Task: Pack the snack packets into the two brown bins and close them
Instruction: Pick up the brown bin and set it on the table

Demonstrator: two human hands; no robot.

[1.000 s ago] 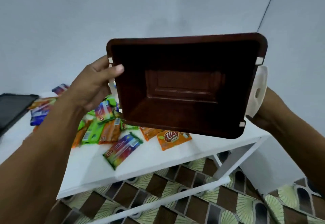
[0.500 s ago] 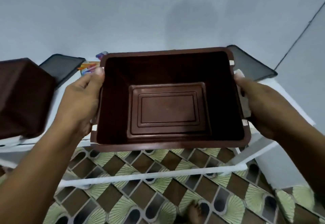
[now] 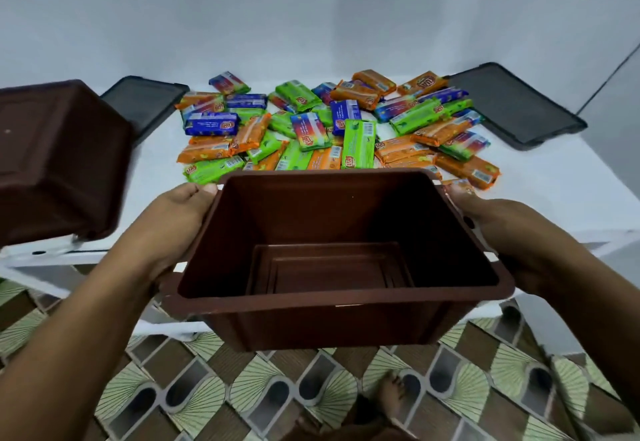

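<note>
I hold an empty brown bin (image 3: 346,323) in the air over the front edge of the white table (image 3: 540,198), its opening facing up toward me. My left hand (image 3: 173,226) grips its left rim and my right hand (image 3: 498,232) grips its right side by the white latch. A pile of several snack packets (image 3: 325,125), green, orange and blue, lies on the table behind the bin. A second brown bin (image 3: 59,160) sits tipped over at the table's left end, bottom toward me.
Two dark lids lie flat on the table, one at the back left (image 3: 145,101) and one at the back right (image 3: 512,104). Grey walls close in behind and on the right. Patterned floor tiles (image 3: 242,388) and a bare foot (image 3: 391,395) show below.
The bin has come down and tipped level, from facing me to opening upward. The view has swung so that the whole packet pile and both lids are in sight.
</note>
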